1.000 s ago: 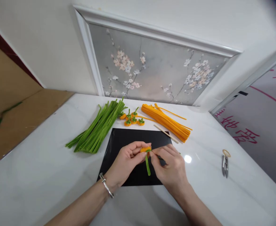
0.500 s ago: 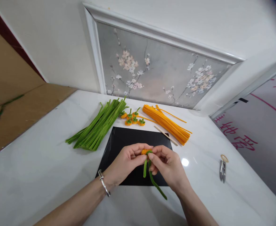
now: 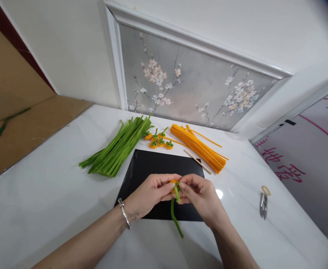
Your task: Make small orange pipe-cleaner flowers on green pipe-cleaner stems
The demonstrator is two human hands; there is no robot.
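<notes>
Above a black mat [image 3: 158, 164], my left hand [image 3: 152, 192] pinches a small orange fuzzy piece [image 3: 174, 182] from its left side. My right hand [image 3: 199, 196] is closed at the right side of the same piece, its thumb and fingertips on a green fuzzy stem [image 3: 177, 193] bent over the orange. The long loose end of the green stem [image 3: 175, 220] hangs below both hands, past the mat's front edge. Fingers partly hide the orange piece. A silver bracelet circles my left wrist.
Green stems [image 3: 119, 147] lie in a bundle at left, orange stems [image 3: 200, 147] at right. Several small orange pieces with green tops [image 3: 161, 142] sit between them. A wooden stick [image 3: 197, 161] touches the mat's corner. Snips [image 3: 264, 203] lie far right.
The long green end has swung left, and the short green end now lies across the front of the orange piece. My fingers have shifted around the piece. The view has moved slightly.
</notes>
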